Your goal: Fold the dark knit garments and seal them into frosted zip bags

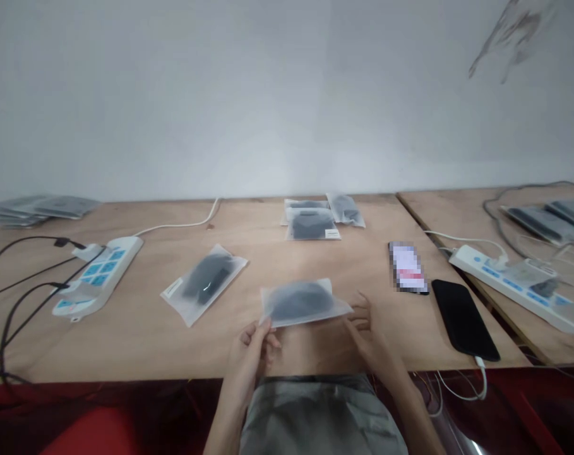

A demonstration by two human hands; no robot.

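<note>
A frosted plastic bag [300, 302] with a dark item inside is in front of me, tilted slightly. My left hand [257, 343] pinches its near left corner between thumb and fingers. Beside the bag's right corner is my right hand [366, 332], its fingers apart and curved; whether a fingertip touches the plastic I cannot tell. A second frosted bag [205, 282] with a dark content and a white label lies flat to the left. Farther back, several similar bags [311, 224] lie close together, some overlapping.
On the left are a white power strip [101, 275] with black cables and a pile of bags [43, 208]. At right lie a phone with a lit screen [408, 268], a dark phone [464, 319] on a cable, another power strip [518, 287] and more bags [549, 222]. A gap splits the tables.
</note>
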